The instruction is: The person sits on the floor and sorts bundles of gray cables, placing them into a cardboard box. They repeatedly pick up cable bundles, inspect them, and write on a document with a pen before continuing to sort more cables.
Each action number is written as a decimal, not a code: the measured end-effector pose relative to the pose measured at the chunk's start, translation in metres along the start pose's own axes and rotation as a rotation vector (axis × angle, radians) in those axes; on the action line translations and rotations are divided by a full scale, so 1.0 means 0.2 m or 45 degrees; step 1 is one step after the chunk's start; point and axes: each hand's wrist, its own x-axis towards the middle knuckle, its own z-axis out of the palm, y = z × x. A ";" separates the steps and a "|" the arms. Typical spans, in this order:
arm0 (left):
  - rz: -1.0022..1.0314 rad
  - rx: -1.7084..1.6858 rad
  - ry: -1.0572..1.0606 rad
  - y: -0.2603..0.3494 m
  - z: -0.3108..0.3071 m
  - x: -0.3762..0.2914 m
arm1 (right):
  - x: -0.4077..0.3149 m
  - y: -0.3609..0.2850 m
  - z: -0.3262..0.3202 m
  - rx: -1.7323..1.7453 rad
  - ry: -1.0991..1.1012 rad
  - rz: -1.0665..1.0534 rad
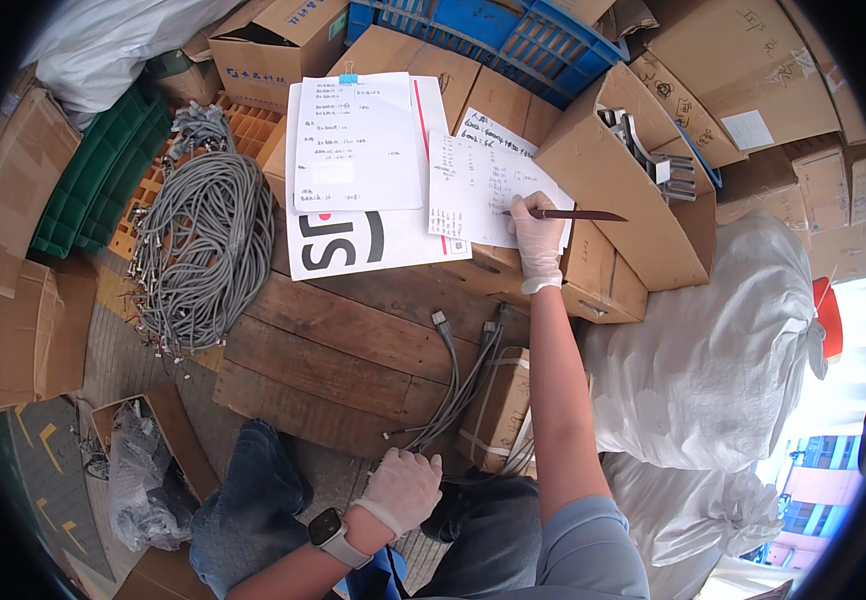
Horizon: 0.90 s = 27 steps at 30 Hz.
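My right hand [540, 238], in a thin translucent glove, is closed around a dark red pen [583, 214]. The pen's tip rests at a sheet with handwriting [489, 184], which lies on cardboard boxes. A narrower written slip [446, 196] overlaps that sheet's left side. My left hand [403, 487], gloved the same way, is low over my lap with its fingers curled. Grey cables with pale connectors [457, 390] run close beside its fingertips; whether the fingers hold any is hidden.
A clipped stack of written pages [354, 142] lies on a printed white board [403, 255]. Large grey cable coils [204, 247] sit left on an orange crate [251, 124]. An upright carton [620, 187] holds metal parts. White sacks [703, 352] stand right, and a strapped box [499, 412] below.
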 end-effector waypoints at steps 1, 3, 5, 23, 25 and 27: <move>0.001 0.001 -0.007 0.00 0.00 0.00 | 0.00 0.00 -0.01 -0.026 -0.021 0.014; 0.003 0.000 0.018 0.00 0.00 0.00 | 0.00 0.00 -0.01 -0.004 -0.020 0.021; 0.002 -0.002 0.026 0.00 0.00 0.00 | 0.00 0.00 -0.01 0.107 0.017 -0.002; 0.008 -0.001 0.032 0.00 0.00 -0.01 | -0.02 -0.03 -0.01 0.148 0.211 -0.037; 0.006 -0.010 0.011 0.01 0.00 -0.01 | -0.02 -0.02 -0.02 0.127 0.231 -0.058; 0.004 -0.014 0.017 0.01 0.01 0.00 | -0.01 -0.01 -0.02 0.113 0.254 -0.048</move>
